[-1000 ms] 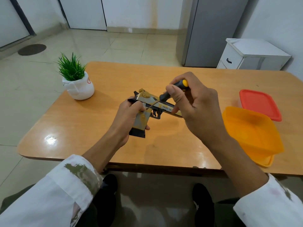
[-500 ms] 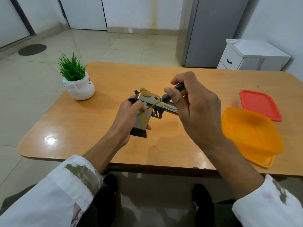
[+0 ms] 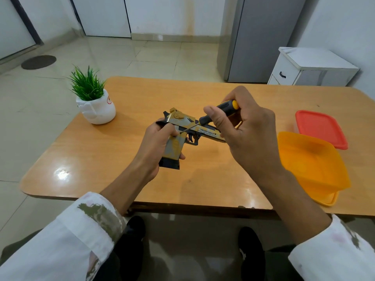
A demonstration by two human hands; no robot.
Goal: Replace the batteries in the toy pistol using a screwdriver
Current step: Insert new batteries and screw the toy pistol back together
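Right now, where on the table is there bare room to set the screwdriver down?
Bare table lies between the plant pot and the pistol, and along the near-left edge. Crowded at right: orange tub and red lid.

The toy pistol [image 3: 205, 131], tan and yellow with a black trigger and magazine base, is being gripped by its handle in the left hand [image 3: 156, 147] above the counter [image 3: 101, 159], with the muzzle pointing right. The screwdriver [image 3: 226, 106], black-handled with a yellow cap, is slanting down-left from the fingers [image 3: 215, 118] of the right hand [image 3: 247, 134]. Its thin tip is resting on the pistol's side just above the grip.
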